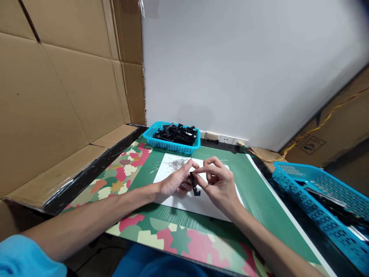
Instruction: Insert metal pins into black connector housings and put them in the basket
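A small black part [195,185] with a hooked lower end hangs between my hands above a white sheet [198,208]. My left hand [178,181] has its fingers wrapped round the part's upper left side. Thumb and index finger of my right hand [216,181] pinch together at the top of the part; whether a tiny piece is between them is too small to tell. Beyond my left hand, a pile of thin metal pieces [176,164] lies on the sheet.
A blue basket [173,146] full of black parts stands at the back. Another blue basket [317,200] with black parts is at the right edge. Cardboard [57,88] walls the left side. A yellow cable [291,147] runs along the back right.
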The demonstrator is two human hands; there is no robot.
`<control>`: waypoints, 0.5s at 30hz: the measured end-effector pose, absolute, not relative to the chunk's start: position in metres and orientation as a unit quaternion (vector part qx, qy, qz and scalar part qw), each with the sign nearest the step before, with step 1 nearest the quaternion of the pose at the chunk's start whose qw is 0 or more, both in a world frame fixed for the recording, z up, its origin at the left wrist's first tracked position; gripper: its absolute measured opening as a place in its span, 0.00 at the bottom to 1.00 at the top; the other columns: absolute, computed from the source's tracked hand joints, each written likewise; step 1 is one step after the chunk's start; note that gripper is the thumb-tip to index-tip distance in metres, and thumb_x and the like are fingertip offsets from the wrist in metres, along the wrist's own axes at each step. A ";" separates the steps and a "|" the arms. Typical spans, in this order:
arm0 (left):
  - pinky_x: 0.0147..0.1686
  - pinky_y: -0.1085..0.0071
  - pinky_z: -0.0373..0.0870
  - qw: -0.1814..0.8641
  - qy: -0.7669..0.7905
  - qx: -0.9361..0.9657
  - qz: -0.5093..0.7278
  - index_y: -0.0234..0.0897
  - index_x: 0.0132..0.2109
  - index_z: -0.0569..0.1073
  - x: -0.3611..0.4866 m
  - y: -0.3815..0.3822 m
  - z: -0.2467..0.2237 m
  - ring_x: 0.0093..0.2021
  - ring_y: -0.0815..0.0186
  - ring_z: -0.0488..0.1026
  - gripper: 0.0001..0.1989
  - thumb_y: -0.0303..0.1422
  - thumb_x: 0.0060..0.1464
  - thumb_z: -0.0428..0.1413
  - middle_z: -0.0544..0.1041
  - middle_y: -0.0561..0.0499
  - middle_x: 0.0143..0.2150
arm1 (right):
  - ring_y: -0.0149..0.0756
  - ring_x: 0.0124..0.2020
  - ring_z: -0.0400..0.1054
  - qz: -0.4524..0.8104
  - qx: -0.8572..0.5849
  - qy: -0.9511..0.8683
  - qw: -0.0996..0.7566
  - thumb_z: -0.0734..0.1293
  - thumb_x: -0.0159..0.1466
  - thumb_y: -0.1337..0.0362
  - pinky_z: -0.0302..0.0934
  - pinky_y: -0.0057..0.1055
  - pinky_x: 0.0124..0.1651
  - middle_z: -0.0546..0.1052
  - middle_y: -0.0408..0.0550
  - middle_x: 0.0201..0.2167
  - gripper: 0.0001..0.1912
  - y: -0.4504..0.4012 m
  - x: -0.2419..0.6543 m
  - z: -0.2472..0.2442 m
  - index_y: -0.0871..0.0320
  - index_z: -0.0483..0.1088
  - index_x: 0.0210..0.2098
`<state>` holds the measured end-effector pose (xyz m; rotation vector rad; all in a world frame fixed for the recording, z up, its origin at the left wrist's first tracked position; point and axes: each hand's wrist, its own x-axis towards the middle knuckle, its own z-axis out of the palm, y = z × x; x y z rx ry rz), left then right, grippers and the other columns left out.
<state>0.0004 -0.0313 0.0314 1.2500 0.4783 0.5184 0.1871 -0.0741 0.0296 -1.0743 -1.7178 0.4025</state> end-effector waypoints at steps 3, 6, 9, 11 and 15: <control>0.25 0.75 0.41 0.756 0.217 0.569 0.238 0.45 0.48 0.64 0.000 -0.031 0.030 0.27 0.69 0.43 0.30 0.67 0.65 0.43 0.50 0.58 0.32 | 0.25 0.23 0.53 0.164 -0.450 -0.711 0.514 0.74 0.65 0.64 0.49 0.28 0.23 0.69 0.46 0.38 0.03 -0.074 0.186 0.030 0.55 0.80 0.34; 0.25 0.76 0.40 0.754 0.220 0.570 0.242 0.45 0.48 0.62 0.001 -0.030 0.027 0.27 0.70 0.43 0.30 0.67 0.64 0.43 0.50 0.59 0.31 | 0.25 0.23 0.53 0.168 -0.446 -0.718 0.507 0.73 0.65 0.65 0.49 0.29 0.23 0.69 0.45 0.38 0.04 -0.075 0.185 0.031 0.56 0.78 0.33; 0.24 0.76 0.40 0.743 0.230 0.578 0.247 0.44 0.47 0.62 0.003 -0.030 0.021 0.26 0.70 0.42 0.30 0.67 0.65 0.42 0.50 0.60 0.30 | 0.25 0.23 0.53 0.172 -0.443 -0.730 0.491 0.72 0.65 0.67 0.50 0.29 0.24 0.70 0.45 0.38 0.04 -0.074 0.185 0.032 0.57 0.76 0.32; 0.23 0.76 0.40 0.734 0.236 0.584 0.252 0.43 0.47 0.63 0.004 -0.030 0.017 0.25 0.71 0.43 0.31 0.67 0.65 0.41 0.50 0.60 0.29 | 0.26 0.24 0.54 0.173 -0.441 -0.744 0.471 0.71 0.65 0.68 0.50 0.29 0.24 0.71 0.45 0.38 0.04 -0.074 0.186 0.033 0.57 0.76 0.33; 0.22 0.77 0.42 0.727 0.241 0.588 0.260 0.44 0.49 0.63 0.006 -0.026 0.011 0.23 0.71 0.45 0.34 0.69 0.64 0.38 0.52 0.60 0.28 | 0.29 0.25 0.57 0.138 -0.420 -0.793 0.419 0.67 0.68 0.69 0.53 0.30 0.27 0.73 0.46 0.37 0.05 -0.074 0.189 0.035 0.56 0.76 0.37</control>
